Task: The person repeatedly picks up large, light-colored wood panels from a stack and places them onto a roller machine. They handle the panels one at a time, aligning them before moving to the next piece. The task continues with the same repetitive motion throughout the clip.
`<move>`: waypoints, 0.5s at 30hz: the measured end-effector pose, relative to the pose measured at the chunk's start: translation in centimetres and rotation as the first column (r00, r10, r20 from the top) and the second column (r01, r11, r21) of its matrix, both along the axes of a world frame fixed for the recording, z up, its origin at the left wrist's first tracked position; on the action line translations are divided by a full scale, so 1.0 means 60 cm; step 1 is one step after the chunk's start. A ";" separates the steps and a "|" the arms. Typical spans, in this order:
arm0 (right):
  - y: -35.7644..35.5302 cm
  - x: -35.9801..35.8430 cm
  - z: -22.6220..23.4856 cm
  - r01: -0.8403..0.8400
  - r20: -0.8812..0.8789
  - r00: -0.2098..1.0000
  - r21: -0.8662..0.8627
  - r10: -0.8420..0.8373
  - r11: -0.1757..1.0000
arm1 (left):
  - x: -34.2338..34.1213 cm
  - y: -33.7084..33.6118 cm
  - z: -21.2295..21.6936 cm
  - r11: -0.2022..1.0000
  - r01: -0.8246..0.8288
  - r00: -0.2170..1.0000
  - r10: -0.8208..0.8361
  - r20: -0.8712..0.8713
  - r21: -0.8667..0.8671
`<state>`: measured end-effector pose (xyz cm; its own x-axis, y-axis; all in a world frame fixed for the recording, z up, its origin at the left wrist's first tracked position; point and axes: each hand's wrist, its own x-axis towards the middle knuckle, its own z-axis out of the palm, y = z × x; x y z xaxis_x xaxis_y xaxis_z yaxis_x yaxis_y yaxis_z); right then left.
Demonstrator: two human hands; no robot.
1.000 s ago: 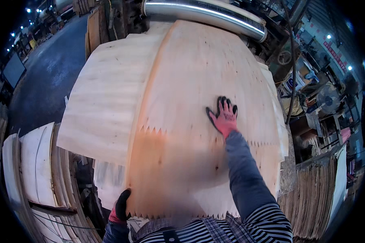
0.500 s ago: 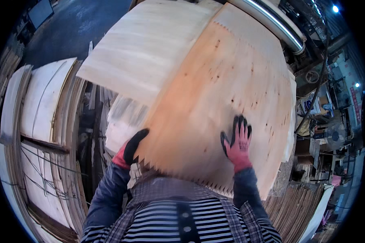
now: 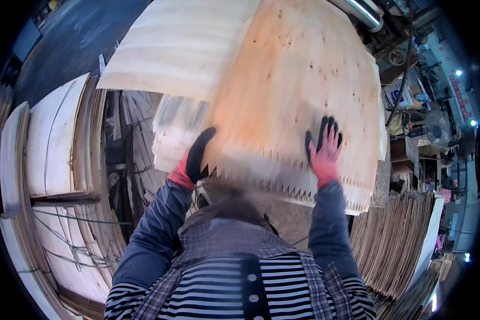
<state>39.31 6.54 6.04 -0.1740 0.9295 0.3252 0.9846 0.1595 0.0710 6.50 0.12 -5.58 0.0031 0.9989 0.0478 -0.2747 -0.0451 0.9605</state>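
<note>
A large orange-tinged wood veneer sheet (image 3: 282, 101) with dark knots and a jagged near edge lies in front of me. It rests on other sheets, and their saw-toothed edges (image 3: 352, 200) show beneath it. My left hand (image 3: 189, 162), in a red glove with black fingers, grips the sheet's near left corner; part of the grip is hidden. Toward the near right, my right hand (image 3: 325, 152), gloved alike, lies flat on the sheet with fingers spread. A paler veneer sheet (image 3: 176, 48) extends at the far left, beside the orange one.
Upright stacks of veneer (image 3: 58, 133) stand on the left, some bound with cord. Another bundle of sheets (image 3: 392, 240) is at the lower right. A shiny metal roller (image 3: 365, 13) crosses the far right, and a fan (image 3: 437, 128) stands beyond.
Both hands have moved farther from my body, and the orange sheet has slid away with them. More of the jagged sheet edges beneath now shows along the near side.
</note>
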 end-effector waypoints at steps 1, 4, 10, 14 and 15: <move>-0.031 -0.006 -0.003 0.015 -0.001 1.000 -0.057 -0.015 0.998 | 0.002 0.000 0.005 0.999 0.009 0.998 -0.007 0.064 -0.034; -0.078 0.000 -0.054 0.140 0.100 0.988 -0.204 -0.122 0.969 | 0.020 -0.019 0.078 0.993 -0.036 0.996 0.044 -0.076 0.110; -0.009 -0.001 -0.029 0.157 -0.091 0.979 -0.230 -0.182 0.960 | 0.008 -0.010 0.082 0.954 0.165 0.874 -0.023 -0.485 0.252; 0.037 -0.009 -0.020 0.132 -0.123 0.979 -0.213 -0.161 0.968 | 0.006 -0.009 0.061 0.984 0.117 0.934 -0.063 -0.351 0.134; 0.047 -0.010 -0.019 0.118 -0.102 0.985 -0.200 -0.140 0.973 | 0.005 -0.014 0.051 0.992 0.095 0.961 -0.071 -0.266 0.079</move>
<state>38.73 9.37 4.88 -0.0207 0.9886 0.1491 0.9976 0.0304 -0.0630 6.77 -0.70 -2.51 0.1102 0.9861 0.1242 -0.0201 -0.1227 0.9922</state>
